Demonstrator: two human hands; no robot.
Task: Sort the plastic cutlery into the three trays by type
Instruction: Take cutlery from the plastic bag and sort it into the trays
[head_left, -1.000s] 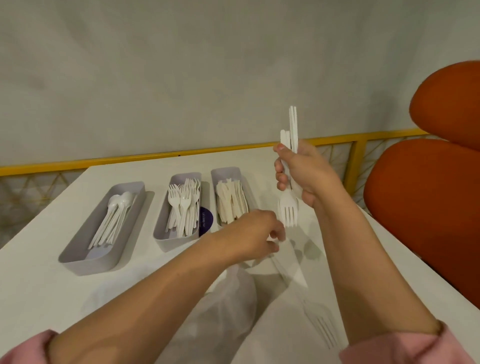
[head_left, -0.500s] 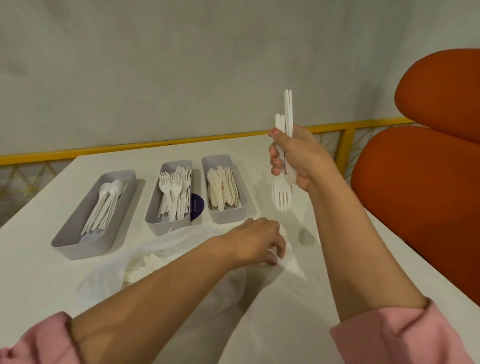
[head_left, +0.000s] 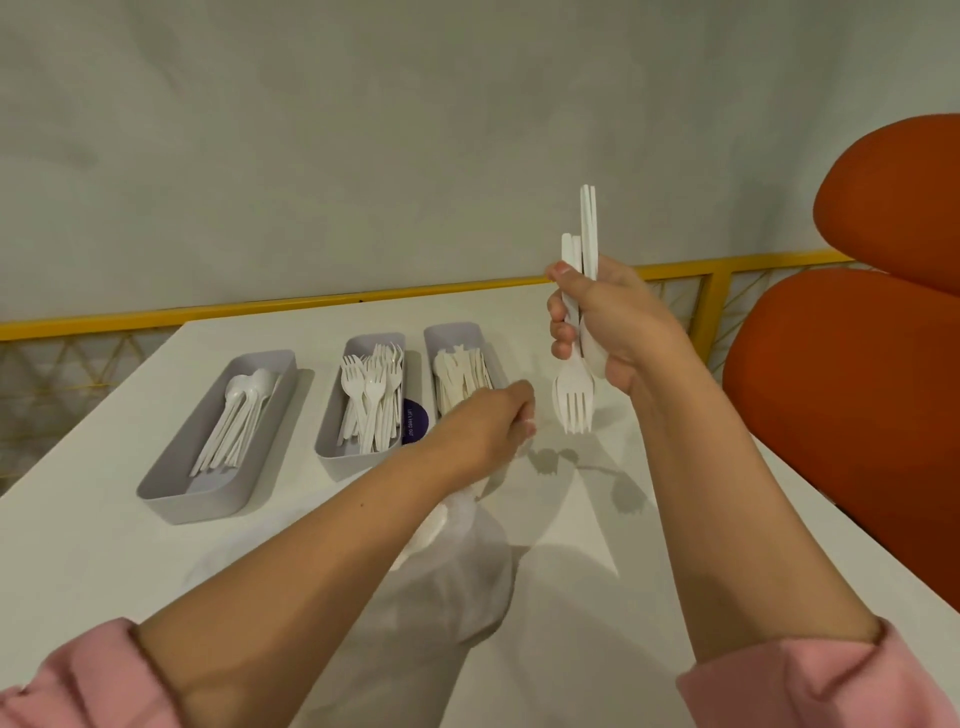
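Three grey trays stand in a row on the white table: the left tray (head_left: 171, 475) holds white spoons (head_left: 236, 421), the middle tray (head_left: 332, 431) holds forks (head_left: 371, 395), the right tray (head_left: 452, 332) holds knives (head_left: 460, 379). My right hand (head_left: 613, 322) is raised to the right of the trays, shut on a bunch of white cutlery (head_left: 574, 400) with fork tines pointing down and handles sticking up. My left hand (head_left: 488, 423) is lifted just in front of the knife tray, fingers pinched on the top of a clear plastic bag (head_left: 457, 566) that hangs from it.
A yellow railing (head_left: 311, 306) runs behind the table's far edge. An orange rounded chair (head_left: 857, 395) stands close to the table's right edge. A purple sticker (head_left: 415, 421) shows between the middle and right trays. Pink sleeves cover both forearms near the bottom.
My left hand has risen from the table surface towards the knife tray, pulling the plastic bag up with it. My right hand keeps the cutlery bunch upright in about the same place.
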